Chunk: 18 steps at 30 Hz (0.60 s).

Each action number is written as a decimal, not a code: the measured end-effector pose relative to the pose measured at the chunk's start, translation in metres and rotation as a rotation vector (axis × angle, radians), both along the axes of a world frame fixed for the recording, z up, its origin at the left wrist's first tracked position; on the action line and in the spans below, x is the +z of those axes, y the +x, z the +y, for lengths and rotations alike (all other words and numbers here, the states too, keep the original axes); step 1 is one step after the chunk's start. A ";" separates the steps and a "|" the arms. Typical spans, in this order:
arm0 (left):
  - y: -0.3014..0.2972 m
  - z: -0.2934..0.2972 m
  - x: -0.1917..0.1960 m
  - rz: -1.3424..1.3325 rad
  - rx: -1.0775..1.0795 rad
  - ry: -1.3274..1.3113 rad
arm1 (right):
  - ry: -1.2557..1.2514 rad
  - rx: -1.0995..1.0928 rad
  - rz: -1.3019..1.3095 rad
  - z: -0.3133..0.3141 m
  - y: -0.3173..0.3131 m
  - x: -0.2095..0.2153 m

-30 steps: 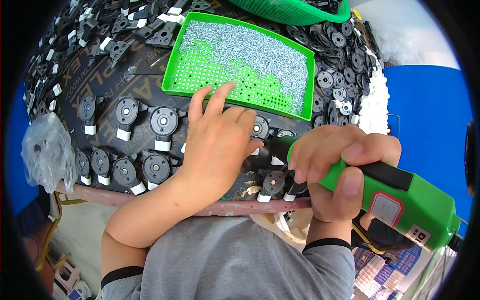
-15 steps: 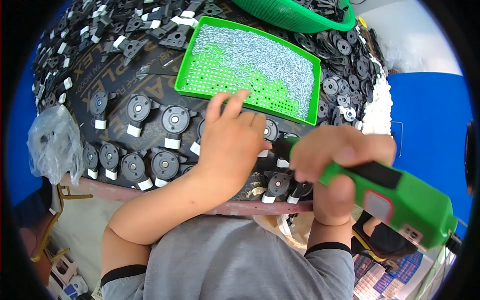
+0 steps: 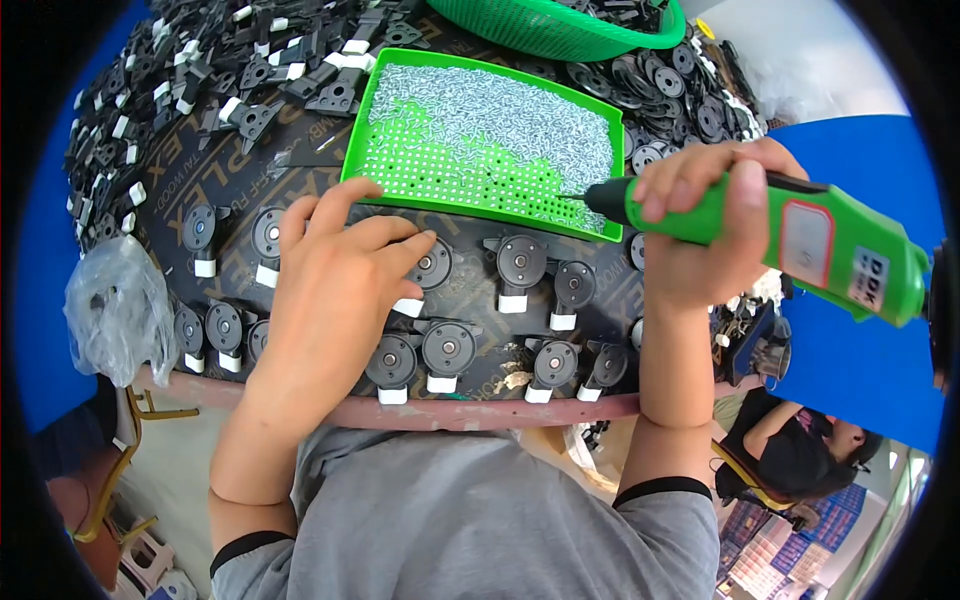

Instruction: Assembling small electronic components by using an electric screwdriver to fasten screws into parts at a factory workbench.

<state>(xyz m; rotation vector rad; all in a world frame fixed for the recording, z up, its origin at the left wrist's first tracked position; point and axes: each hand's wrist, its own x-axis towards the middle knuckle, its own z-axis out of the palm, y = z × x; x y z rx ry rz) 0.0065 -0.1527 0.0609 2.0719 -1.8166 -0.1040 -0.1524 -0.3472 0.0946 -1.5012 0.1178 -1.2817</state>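
Observation:
In my right hand (image 3: 715, 205), closed around its body, is a green electric screwdriver (image 3: 860, 245). Its black nose points left, with the thin bit over the lower right part of a green perforated tray (image 3: 632, 170). Small silver screws (image 3: 500, 105) cover most of the tray's far side. My left hand (image 3: 345, 275) is spread over the row of parts, its fingers apart. Its thumb and a fingertip are at the edge of a black caster-like wheel part (image 3: 432, 264) with a white tab. Similar assemblies (image 3: 522, 262) lie in two rows; my hand hides some.
Loose black brackets with white ends (image 3: 200, 75) are heaped at the far left. A green basket (image 3: 550, 35) stands beyond the tray, with black discs (image 3: 665, 80) piled beside it. A clear plastic bag (image 3: 118, 310) lies at the left edge. Another person (image 3: 790, 440) is at lower right.
My left hand has moved left along the row, uncovering assemblies in the middle. The screwdriver in my right hand has risen from the parts to the screw tray.

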 end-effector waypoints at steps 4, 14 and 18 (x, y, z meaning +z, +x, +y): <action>-0.016 -0.010 -0.006 0.068 0.062 -0.093 | -0.065 -0.007 0.164 0.000 0.002 -0.009; -0.024 -0.017 -0.006 0.132 0.077 -0.056 | -0.080 -0.004 0.149 -0.002 0.008 -0.018; -0.022 -0.018 -0.008 0.126 0.095 -0.080 | -0.104 0.010 0.186 -0.003 0.005 -0.020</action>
